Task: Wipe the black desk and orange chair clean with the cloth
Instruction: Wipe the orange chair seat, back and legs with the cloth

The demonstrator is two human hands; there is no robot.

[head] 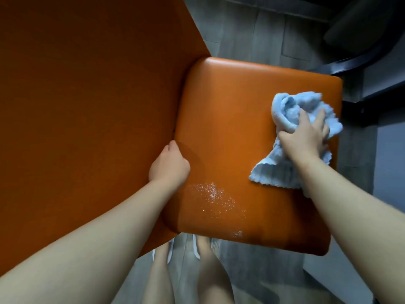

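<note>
Right hand [306,137] grips the bunched blue cloth [291,132] against the far right part of the orange chair [230,128] seat, its fingertips sunk in the folds and its forearm covering the cloth's near corner. Left hand [168,165] curls over the seat's left edge, fingers hidden underneath, so the grip itself cannot be seen. White specks [212,194] dust the near seat; dark furniture [361,36] at top right is cut off.

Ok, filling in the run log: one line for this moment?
right hand: wiping seat with cloth | left hand: gripping seat edge | white specks: remain
</note>
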